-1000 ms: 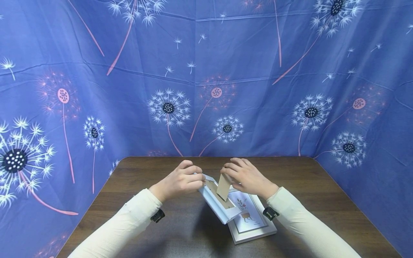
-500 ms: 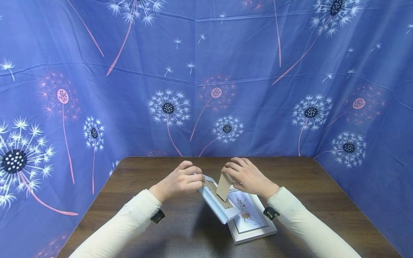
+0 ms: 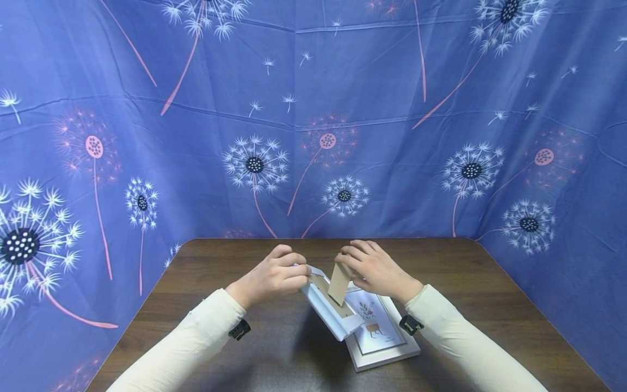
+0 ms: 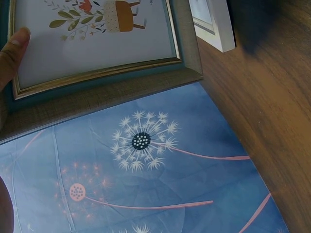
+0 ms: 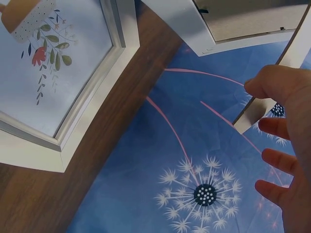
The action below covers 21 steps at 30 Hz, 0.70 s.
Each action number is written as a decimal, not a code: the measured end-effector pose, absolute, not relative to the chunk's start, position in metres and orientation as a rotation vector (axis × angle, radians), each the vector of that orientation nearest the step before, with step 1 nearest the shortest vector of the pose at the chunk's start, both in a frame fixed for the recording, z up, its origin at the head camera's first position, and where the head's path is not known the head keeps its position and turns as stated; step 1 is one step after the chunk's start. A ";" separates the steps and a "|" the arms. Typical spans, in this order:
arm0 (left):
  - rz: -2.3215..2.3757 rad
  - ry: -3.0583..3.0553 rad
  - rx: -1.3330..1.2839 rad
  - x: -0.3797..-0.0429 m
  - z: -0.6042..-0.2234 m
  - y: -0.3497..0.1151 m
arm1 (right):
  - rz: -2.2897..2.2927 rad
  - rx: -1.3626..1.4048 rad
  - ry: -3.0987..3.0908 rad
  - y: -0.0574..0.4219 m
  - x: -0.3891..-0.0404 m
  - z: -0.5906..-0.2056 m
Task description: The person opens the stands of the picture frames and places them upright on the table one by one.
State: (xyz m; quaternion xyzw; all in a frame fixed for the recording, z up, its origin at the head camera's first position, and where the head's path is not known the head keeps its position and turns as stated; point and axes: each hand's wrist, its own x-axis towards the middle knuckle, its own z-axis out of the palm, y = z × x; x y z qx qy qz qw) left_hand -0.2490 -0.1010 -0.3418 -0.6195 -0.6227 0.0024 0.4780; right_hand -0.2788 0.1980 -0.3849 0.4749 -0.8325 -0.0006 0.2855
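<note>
Over a brown bench (image 3: 441,261) are two hands and two picture frames. Far left comes one pale sleeve (image 3: 181,343), with one black strap (image 3: 239,329) near the wrist. Next is the left hand (image 3: 276,275). Its fingers are bent and grip the top of one frame, the held frame (image 3: 327,309), up above the bench and tipped. The head view shows its back, white around one tan board. The left wrist view shows its front, with one plant picture (image 4: 87,48) and one fingertip on it. One stand leg (image 3: 339,284) sticks out from the back. To the right, the second frame, the flat frame (image 3: 384,356), lies face up on the bench. It has one plant picture too. Above it is the right hand (image 3: 377,272), pinching the end of the one leg. Last come a second black strap (image 3: 410,324) and a second pale sleeve (image 3: 470,343). Behind everything hangs blue cloth (image 3: 392,163) with dandelions.
</note>
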 end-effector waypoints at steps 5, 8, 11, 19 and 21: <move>-0.006 -1.530 -1.511 -0.248 -0.341 -0.102 | -0.002 1.270 -2.211 0.197 -0.279 -0.386; -0.017 -1.531 -1.508 -0.247 -0.341 -0.101 | 0.006 1.272 -2.206 0.197 -0.279 -0.386; -0.024 -1.532 -1.506 -0.247 -0.341 -0.102 | 0.014 1.270 -2.203 0.197 -0.279 -0.387; -0.033 -1.546 -1.501 -0.246 -0.340 -0.105 | 0.032 1.211 -2.232 0.201 -0.279 -0.386; -0.035 -1.548 -1.498 -0.246 -0.339 -0.106 | 0.034 1.199 -2.243 0.202 -0.279 -0.385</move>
